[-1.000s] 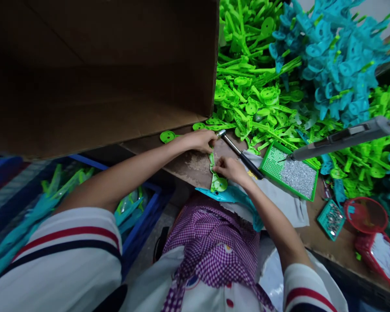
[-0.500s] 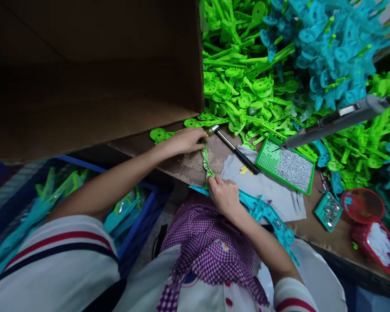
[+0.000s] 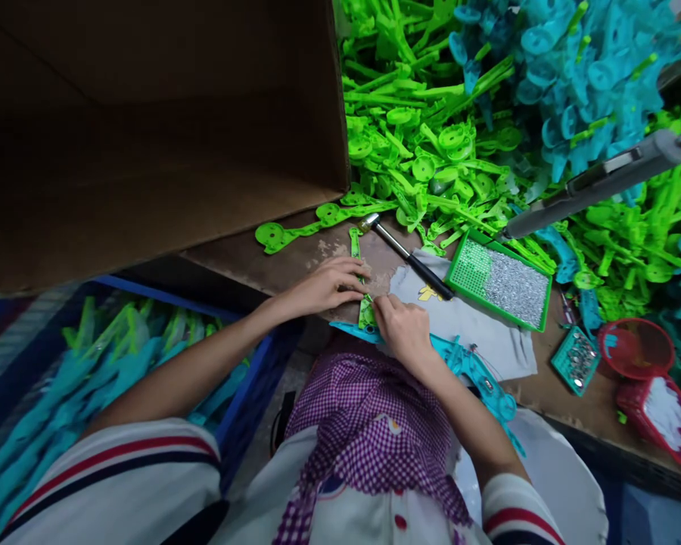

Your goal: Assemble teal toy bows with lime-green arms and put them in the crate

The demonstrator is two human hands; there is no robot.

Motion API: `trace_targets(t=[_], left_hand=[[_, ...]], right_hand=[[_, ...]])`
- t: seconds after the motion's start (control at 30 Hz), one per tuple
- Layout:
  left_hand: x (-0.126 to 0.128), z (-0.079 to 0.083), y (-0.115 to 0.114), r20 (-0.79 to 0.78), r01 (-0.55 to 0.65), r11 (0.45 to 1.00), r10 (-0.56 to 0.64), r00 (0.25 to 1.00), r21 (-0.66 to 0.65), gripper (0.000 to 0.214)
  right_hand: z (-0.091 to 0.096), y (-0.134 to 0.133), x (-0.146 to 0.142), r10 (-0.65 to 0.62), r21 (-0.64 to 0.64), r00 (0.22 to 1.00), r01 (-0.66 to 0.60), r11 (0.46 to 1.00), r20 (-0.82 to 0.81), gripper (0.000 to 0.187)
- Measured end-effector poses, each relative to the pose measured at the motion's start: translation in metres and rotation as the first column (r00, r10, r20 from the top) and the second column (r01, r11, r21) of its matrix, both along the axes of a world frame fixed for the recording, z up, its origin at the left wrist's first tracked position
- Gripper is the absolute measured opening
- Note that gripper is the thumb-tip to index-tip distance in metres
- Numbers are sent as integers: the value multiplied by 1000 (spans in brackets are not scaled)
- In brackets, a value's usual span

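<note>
My left hand (image 3: pixel 330 286) rests on a slim green plastic part (image 3: pixel 356 250) that lies on the worn wooden bench (image 3: pixel 295 261), fingers pressing it down. Close beside it my right hand (image 3: pixel 402 327) pinches the near end of the same green part, just above a teal plastic part (image 3: pixel 465 367) at the bench's front edge. A small hammer (image 3: pixel 405 257) with a metal head and black handle lies just beyond both hands, its handle on a white cloth (image 3: pixel 477 333).
A large open cardboard box (image 3: pixel 159 129) fills the left. Heaps of green parts (image 3: pixel 431 144) and teal parts (image 3: pixel 579 76) cover the back. A green tray of silver bits (image 3: pixel 502 281), a grey tool (image 3: pixel 595 189), a red bowl (image 3: pixel 635 348) and a blue crate (image 3: pixel 91 356) are nearby.
My left hand has pulled back from the hammer head toward me and now lies on the green part near my right hand. The teal part has come into fuller view.
</note>
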State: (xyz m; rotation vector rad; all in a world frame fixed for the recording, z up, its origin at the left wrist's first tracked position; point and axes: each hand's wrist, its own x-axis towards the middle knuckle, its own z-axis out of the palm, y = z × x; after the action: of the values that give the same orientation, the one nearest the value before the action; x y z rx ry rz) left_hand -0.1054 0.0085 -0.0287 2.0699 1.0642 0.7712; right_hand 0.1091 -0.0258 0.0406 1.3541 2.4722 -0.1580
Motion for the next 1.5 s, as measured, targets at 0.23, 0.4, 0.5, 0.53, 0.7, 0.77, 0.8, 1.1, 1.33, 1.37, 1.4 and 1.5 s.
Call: trace_targets(t=[0.23, 0.4, 0.5, 0.53, 0.7, 0.77, 0.8, 1.1, 1.33, 1.37, 1.4, 1.5], left_hand=[[1, -2, 2, 30, -28, 999, 28, 999, -20, 14], [1, -5, 3, -45, -33, 999, 31, 998, -43, 11], [2, -3, 6, -104, -55, 997, 49, 993, -59, 9], [2, -1, 7, -127, -60, 996, 50, 991, -72, 9], [2, 10, 17, -193, 1, 991, -27, 981, -132, 9], [1, 11, 19, -193, 16, 991, -42, 980, -135, 10], [2, 11, 19, -192, 11, 991, -36, 981, -134, 10], [12, 15, 13, -274, -39, 994, 11, 962, -99, 5], [13, 19, 15, -325, 12, 999, -29, 945, -53, 7], [14, 19, 15, -332, 15, 998, -32, 943, -54, 6], [14, 19, 15, -341, 17, 998, -35, 940, -56, 6], [15, 19, 15, -364, 15, 998, -35, 931, -56, 7]], right_hand=[[-2, 1, -1, -21, -17, 999, 21, 1000, -42, 39], [2, 4, 4, -75, -65, 992, 68, 996, -100, 36], [5, 5, 5, -66, -71, 994, 59, 996, -93, 36], [6, 6, 4, -53, -79, 996, 47, 996, -77, 36], [11, 11, -1, 39, -115, 999, -38, 993, 6, 37], [13, 12, 0, 72, -107, 997, -69, 992, 24, 37], [13, 11, 2, 88, -100, 996, -85, 991, 28, 37], [9, -13, 28, 82, -90, 994, -76, 993, 68, 44], [1, -18, 29, 7, -81, 993, 3, 997, 120, 47], [1, -19, 31, 11, -84, 992, 0, 996, 126, 47], [1, -21, 32, 24, -86, 992, -13, 996, 127, 47], [3, -25, 36, 89, -92, 992, -81, 992, 94, 46]])
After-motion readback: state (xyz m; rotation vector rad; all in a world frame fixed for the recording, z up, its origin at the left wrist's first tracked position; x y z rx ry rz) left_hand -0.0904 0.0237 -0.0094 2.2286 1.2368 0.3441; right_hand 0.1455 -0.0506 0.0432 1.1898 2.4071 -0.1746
